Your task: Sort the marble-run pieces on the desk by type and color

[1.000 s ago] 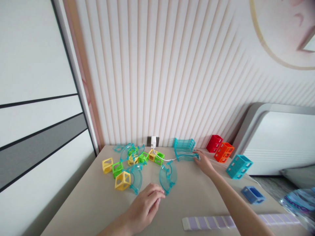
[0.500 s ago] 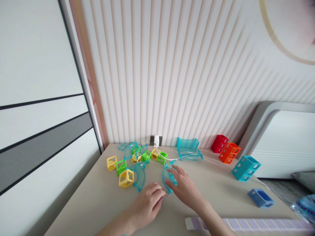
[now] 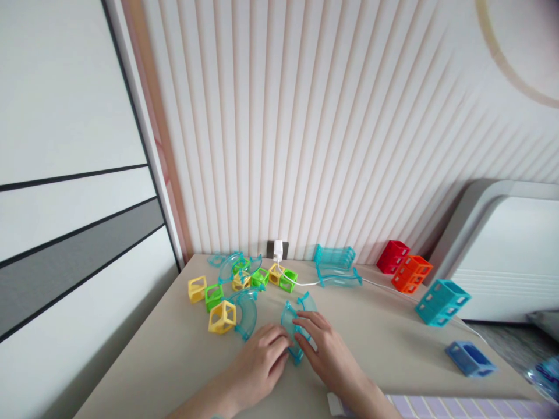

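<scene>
A translucent teal curved track piece lies between my hands, partly covered by fingers. My right hand has bent fingers and thumb gripping its right side. On the opposite edge, my left hand is closed, curled fingertips against the piece; its thumb is mostly hidden. Just behind my right fingers is a smaller teal piece. To the left another teal curved track rests beside a yellow open cube frame and a green cube frame.
More teal tracks and several yellow and green cubes sit at the back left. Straight teal tracks lean at the wall. Red, orange, teal and blue blocks stand right. A white cable crosses the table.
The curved track piece has come nearer to me and left, with my right hand moving along. The smaller teal piece behind is more exposed. My left hand stays almost in place.
</scene>
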`<action>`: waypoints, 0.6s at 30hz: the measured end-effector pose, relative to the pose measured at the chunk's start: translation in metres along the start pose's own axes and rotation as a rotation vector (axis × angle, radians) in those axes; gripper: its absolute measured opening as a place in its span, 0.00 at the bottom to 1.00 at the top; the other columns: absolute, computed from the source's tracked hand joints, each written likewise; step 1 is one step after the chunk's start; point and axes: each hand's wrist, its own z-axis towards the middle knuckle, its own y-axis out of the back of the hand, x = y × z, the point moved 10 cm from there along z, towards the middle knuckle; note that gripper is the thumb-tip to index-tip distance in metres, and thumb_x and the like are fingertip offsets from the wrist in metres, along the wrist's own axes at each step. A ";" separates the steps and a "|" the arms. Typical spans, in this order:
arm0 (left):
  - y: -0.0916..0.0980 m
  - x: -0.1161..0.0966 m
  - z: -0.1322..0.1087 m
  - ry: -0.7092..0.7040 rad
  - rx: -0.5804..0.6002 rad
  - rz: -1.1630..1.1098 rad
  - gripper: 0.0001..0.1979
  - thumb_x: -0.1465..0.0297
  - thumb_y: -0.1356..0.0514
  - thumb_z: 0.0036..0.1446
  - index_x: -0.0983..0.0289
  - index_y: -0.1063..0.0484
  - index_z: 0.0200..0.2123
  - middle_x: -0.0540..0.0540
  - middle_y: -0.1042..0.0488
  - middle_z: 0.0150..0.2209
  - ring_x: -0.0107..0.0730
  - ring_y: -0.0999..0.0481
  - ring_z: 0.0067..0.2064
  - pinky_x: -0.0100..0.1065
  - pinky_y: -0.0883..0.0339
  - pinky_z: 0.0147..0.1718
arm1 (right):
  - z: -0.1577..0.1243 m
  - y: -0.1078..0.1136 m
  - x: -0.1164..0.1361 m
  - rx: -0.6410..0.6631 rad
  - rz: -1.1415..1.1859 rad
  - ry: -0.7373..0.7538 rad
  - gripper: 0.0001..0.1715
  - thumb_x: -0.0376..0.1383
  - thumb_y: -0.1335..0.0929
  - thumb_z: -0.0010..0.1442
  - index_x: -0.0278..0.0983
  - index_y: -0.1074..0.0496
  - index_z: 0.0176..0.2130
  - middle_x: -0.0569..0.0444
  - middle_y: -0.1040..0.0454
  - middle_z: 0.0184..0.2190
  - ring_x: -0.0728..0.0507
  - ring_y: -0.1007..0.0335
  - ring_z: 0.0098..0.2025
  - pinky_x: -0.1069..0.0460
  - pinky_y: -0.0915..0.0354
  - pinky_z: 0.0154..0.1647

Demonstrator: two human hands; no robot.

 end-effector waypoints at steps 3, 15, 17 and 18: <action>-0.001 0.003 0.000 0.018 -0.003 0.054 0.10 0.78 0.44 0.64 0.59 0.28 0.44 0.53 0.25 0.44 0.38 0.26 0.50 0.38 0.30 0.53 | 0.001 0.005 -0.002 0.012 -0.075 -0.013 0.14 0.37 0.32 0.68 0.42 0.23 0.53 0.47 0.23 0.55 0.37 0.28 0.57 0.42 0.33 0.59; -0.001 0.005 -0.004 0.051 0.035 0.126 0.03 0.69 0.39 0.64 0.60 0.27 0.40 0.54 0.27 0.41 0.40 0.26 0.46 0.37 0.30 0.47 | -0.001 0.009 -0.005 0.105 -0.121 -0.008 0.20 0.41 0.28 0.65 0.41 0.24 0.55 0.46 0.22 0.54 0.34 0.27 0.56 0.40 0.35 0.58; -0.001 0.005 -0.004 0.058 0.053 0.142 0.06 0.65 0.37 0.62 0.60 0.27 0.41 0.54 0.27 0.42 0.42 0.27 0.48 0.40 0.30 0.48 | -0.001 0.010 -0.003 0.110 -0.113 0.006 0.20 0.40 0.28 0.64 0.42 0.24 0.55 0.46 0.21 0.53 0.35 0.26 0.55 0.40 0.35 0.58; -0.001 0.005 -0.004 0.059 0.062 0.151 0.09 0.63 0.35 0.60 0.60 0.27 0.40 0.54 0.26 0.42 0.44 0.27 0.48 0.42 0.30 0.49 | -0.001 0.010 -0.002 0.115 -0.113 0.012 0.20 0.40 0.28 0.64 0.43 0.24 0.55 0.46 0.21 0.52 0.35 0.26 0.55 0.40 0.34 0.58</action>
